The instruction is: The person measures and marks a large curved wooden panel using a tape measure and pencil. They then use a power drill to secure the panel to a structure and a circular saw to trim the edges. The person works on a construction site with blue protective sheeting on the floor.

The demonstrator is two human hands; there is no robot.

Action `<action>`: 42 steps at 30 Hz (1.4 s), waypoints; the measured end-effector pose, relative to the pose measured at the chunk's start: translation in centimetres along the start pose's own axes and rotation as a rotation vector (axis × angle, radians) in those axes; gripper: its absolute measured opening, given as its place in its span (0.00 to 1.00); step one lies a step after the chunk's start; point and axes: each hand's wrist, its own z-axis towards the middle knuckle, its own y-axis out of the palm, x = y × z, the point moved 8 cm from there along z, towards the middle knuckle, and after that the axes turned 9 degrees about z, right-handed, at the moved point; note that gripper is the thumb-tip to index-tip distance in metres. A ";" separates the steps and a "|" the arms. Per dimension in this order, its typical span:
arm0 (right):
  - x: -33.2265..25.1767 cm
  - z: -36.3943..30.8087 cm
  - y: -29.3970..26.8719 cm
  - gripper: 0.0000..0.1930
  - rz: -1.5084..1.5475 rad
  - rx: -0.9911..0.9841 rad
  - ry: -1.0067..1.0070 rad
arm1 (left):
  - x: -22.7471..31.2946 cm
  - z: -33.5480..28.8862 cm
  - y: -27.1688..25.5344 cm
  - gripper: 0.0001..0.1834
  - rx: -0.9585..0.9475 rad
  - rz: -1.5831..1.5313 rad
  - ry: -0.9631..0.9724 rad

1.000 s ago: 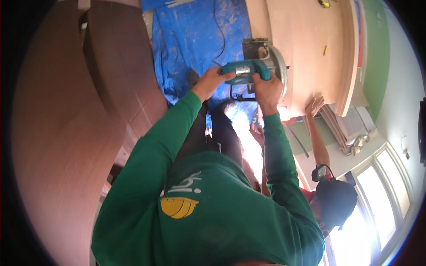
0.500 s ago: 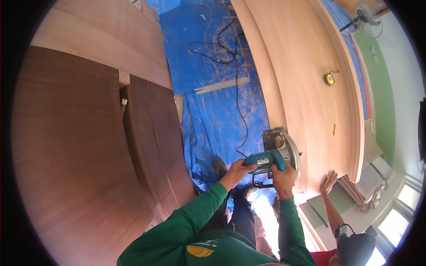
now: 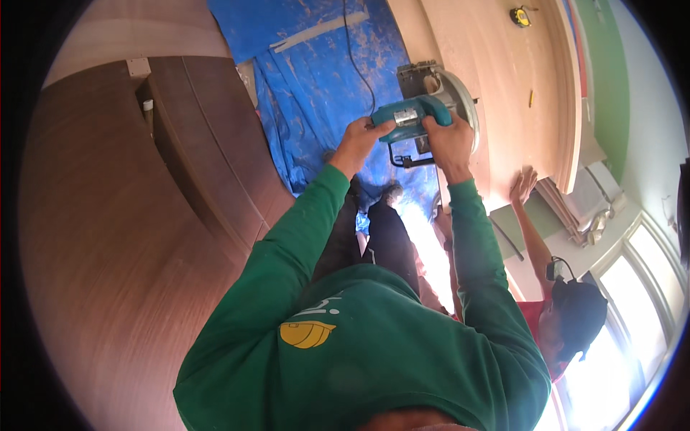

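Daylight was admitted by the windows (image 3: 627,291) at lower right, which were washed out to white. A strip beside the dark trousers (image 3: 392,237) was bleached by glare, while the brown panel (image 3: 129,215) was left dimmer. The circular saw (image 3: 411,118) was rendered fairly clearly; straight edges were bowed (and the corners blacked out).

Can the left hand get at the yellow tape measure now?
Probably not: the left hand grips the teal saw, and the tape measure lies beyond it, farther out on the wooden panel.
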 end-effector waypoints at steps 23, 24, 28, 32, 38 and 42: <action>-1.1 -2.9 -1.6 0.19 0.070 0.013 -0.267 | 0.6 -2.9 -0.9 0.26 0.010 -0.056 0.105; -0.9 -3.6 -1.4 0.19 0.067 0.008 -0.267 | 0.0 -3.5 -1.0 0.27 0.039 -0.081 0.092; -0.7 -4.8 -2.7 0.17 0.092 0.073 -0.358 | -0.1 -3.2 -0.2 0.26 -0.097 -0.035 0.133; -1.0 -7.2 -3.0 0.17 0.065 0.145 -0.521 | -0.7 -6.3 -0.3 0.26 -0.034 -0.133 0.115; 3.4 -15.8 -4.0 0.23 0.030 0.104 -0.542 | -5.8 -13.4 0.4 0.27 -0.112 -0.047 0.145; 2.1 -16.5 -4.5 0.23 0.062 0.136 -0.488 | -4.3 -14.9 -0.4 0.28 -0.137 0.095 -0.031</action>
